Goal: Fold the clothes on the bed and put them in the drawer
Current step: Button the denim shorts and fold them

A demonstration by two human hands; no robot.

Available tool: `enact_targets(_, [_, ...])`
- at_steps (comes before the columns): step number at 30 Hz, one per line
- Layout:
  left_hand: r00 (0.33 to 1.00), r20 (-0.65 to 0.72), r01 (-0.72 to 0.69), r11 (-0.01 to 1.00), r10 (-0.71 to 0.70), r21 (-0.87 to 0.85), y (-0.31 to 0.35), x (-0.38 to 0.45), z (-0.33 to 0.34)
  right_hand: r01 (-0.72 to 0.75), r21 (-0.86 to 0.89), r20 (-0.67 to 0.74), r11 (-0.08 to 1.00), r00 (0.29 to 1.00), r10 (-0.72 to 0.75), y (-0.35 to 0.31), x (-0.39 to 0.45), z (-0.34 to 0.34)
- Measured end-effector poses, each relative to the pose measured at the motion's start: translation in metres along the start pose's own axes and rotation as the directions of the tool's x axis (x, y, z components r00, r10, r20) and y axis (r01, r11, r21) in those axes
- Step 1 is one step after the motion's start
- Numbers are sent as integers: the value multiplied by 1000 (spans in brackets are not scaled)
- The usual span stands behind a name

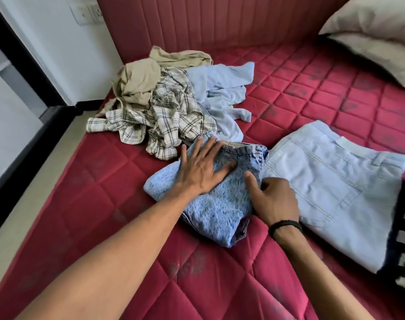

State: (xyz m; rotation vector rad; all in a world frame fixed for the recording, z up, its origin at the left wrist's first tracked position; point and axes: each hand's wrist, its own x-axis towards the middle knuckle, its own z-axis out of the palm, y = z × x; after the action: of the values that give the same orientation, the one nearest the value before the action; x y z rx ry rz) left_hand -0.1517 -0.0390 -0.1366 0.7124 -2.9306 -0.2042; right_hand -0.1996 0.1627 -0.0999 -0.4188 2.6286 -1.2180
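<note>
The left hand [200, 168] lies flat with spread fingers on the folded blue jeans [216, 204] in the middle of the bed [104, 204], while the right hand [272, 197] pinches their right edge. To finish well, keep pressing, smooth outward and line up the edges. The pale jeans [335, 188] lie folded just beside; the unfolded pile [164, 105] waits behind.

Folded jeans [220, 199]: on the bed [127, 227], under both hands.
Second folded pair [335, 188]: just right.
Unfolded heap [169, 107]: behind.
Pillow [377, 38]: far right.
</note>
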Motion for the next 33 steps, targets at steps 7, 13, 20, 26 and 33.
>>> enact_targets(7, [899, -18, 437, 899, -438, -28, 2, -34, 3, 19, 139, -176, 990, 984, 6, 14, 12, 14])
enact_targets(13, [848, 19, 529, 848, -529, 6, -20, -55, -30, 149, -244, -193, 958, 961, -199, 6, 9, 16])
enact_targets(20, [777, 451, 628, 595, -439, -502, -72, -75, -81, 489, -486, 15, 724, 833, -553, -27, -29, 31])
enact_targets(26, [945, 287, 295, 798, -160, -526, -19, -100, -142, 165, 27, 447, 986, 880, -160, -61, -48, 15])
enact_targets(33, [933, 276, -71, 868, 232, -492, 103, -137, -227, -598, 592, 791, 540, 560, -247, -99, -71, -110])
